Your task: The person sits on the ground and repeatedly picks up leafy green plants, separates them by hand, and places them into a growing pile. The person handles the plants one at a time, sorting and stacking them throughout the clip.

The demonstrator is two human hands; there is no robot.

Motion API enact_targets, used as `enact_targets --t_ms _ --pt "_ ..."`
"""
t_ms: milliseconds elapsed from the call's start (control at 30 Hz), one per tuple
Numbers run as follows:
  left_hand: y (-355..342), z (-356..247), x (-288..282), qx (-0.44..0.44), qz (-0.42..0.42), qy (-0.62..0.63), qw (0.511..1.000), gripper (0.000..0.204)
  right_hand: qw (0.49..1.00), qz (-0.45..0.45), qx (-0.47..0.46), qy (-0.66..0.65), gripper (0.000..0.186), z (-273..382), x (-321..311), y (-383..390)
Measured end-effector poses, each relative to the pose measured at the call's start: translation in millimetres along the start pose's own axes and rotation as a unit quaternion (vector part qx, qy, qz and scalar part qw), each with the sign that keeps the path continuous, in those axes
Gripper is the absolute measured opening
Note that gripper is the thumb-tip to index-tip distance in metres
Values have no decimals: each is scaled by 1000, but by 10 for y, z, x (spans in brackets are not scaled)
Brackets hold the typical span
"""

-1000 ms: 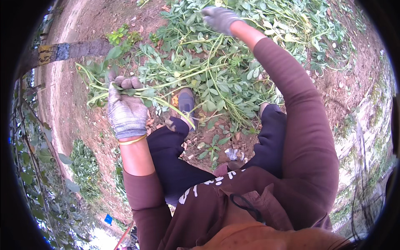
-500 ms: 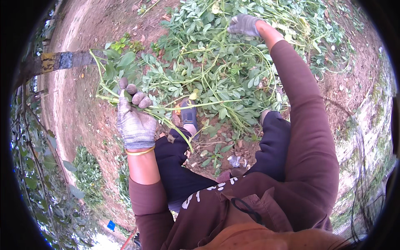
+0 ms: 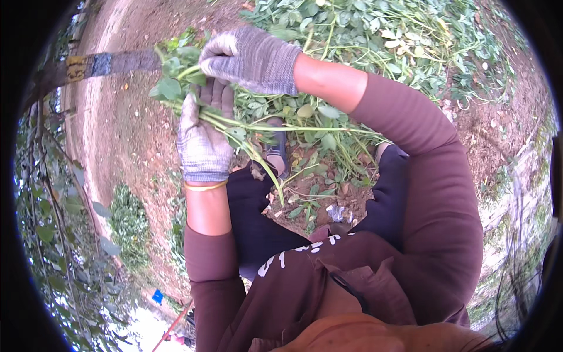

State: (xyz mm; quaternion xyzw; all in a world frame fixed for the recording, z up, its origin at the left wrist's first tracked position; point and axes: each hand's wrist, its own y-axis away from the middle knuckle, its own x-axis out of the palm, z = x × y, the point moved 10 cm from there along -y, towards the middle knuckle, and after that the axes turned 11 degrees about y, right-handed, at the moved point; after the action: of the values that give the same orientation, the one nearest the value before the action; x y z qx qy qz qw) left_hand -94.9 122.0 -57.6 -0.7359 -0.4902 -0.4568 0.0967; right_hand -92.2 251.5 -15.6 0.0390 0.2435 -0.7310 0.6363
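- The ground (image 3: 126, 123) is bare reddish-brown soil, outdoors, running down the left of the frame and showing again at the far right.
- A heap of uprooted green plants (image 3: 399, 41) covers the upper middle and upper right of the frame, with leafy stems lying over the soil.
- A dark tree trunk (image 3: 88, 64) with a yellow band crosses the upper left; leafy branches (image 3: 53, 234) hang along the left rim.
- A small blue scrap (image 3: 157, 296) lies on the ground at the lower left.
- The person crouches: dark trousers (image 3: 258, 223) in the middle of the frame, a sandalled foot (image 3: 275, 154) just above them, maroon sleeves on both arms.
- The left hand (image 3: 202, 138), in a grey knit glove with a yellow band at the wrist, sits left of centre with its fingers curled shut around a bunch of green stems (image 3: 246, 132).
- The right hand (image 3: 252, 58), also gloved in grey, is at the upper middle, directly above the left hand and just touching it; its fingers are closed, pinching the leafy top of the same bunch (image 3: 176, 76).
- The bunch of green stems runs from the leaves at the upper left, through both hands, then slants down and right toward the frame's centre, its loose ends hanging over the trousers and foot.
- Some longer stems reach sideways to the right, toward the heap of uprooted green plants.
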Motion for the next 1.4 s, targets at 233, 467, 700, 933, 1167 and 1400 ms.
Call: enact_targets --t_ms 233,467,700,933,1167,1400 --pt "82 -229 -114 49 -48 -102 992 32 989 124 -85 13 36 150 675 316" --pt "52 -870 -311 172 -70 -12 983 17 964 219 8 -148 68 -208 1122 680" --pt "18 -880 -358 121 -71 33 990 19 954 236 24 -183 46 -901 1257 679" --pt "6 -918 -448 107 -68 59 990 19 935 173 -158 264 60 -678 1061 622" --pt "-13 -1013 -434 104 -56 100 988 21 924 375 -57 47 49 -613 1491 970" --pt "11 -1116 -472 125 -63 89 986 32 934 356 -37 4 39 -516 1327 911"
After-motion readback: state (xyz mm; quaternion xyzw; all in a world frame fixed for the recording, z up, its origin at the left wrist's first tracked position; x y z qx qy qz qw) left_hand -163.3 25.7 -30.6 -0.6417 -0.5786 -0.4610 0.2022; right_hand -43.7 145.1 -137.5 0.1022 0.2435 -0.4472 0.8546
